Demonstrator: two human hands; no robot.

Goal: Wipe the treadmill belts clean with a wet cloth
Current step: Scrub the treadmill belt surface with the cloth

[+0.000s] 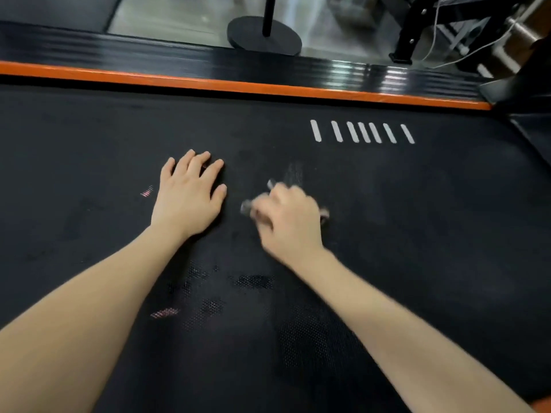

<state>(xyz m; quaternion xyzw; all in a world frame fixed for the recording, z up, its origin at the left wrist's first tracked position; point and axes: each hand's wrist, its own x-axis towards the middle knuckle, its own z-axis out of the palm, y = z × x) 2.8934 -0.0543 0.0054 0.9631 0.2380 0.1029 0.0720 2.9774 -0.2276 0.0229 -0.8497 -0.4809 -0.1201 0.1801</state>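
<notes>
The black treadmill belt point(387, 204) fills most of the head view. My left hand point(187, 195) lies flat on it with straight, spread fingers, left of centre. My right hand point(286, 216) is blurred and curls round a small grey cloth point(247, 207) pressed on the belt; bits of the cloth stick out to the left, above and right of the fingers. A pale smear point(293, 172) marks the belt just beyond that hand. Darker wet patches point(253, 281) show between my forearms.
An orange strip point(238, 86) and a glossy black side rail point(179, 59) border the belt's far side. Several white stripes point(362, 132) are printed on the belt at right. Beyond the rail stand a round black stand base point(265, 40), black equipment legs point(408, 40) and white cables.
</notes>
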